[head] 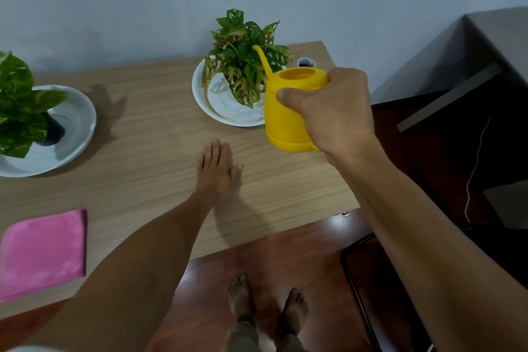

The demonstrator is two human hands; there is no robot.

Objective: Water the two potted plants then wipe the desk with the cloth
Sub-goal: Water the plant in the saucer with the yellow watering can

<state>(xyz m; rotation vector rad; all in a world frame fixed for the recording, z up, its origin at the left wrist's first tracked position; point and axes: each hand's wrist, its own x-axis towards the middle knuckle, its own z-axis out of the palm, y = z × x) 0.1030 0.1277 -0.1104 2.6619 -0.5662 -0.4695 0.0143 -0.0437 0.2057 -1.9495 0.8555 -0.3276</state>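
Above the desk [160, 134], right hand [337, 111] grips yellow watering can [285, 111] beside plant [245, 57].

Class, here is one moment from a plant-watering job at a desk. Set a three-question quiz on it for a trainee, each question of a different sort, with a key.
1. True or false: the left hand grips the pink cloth.
2. Which hand holds the yellow watering can? A) left B) right C) both
3. Fill in: the can's spout points at the plant on the ______ white plate, nearer the person's right.

Key
1. False. It lies flat on the wooden desk, apart from the cloth.
2. B, the right hand.
3. Far. The other potted plant stands at the left edge.
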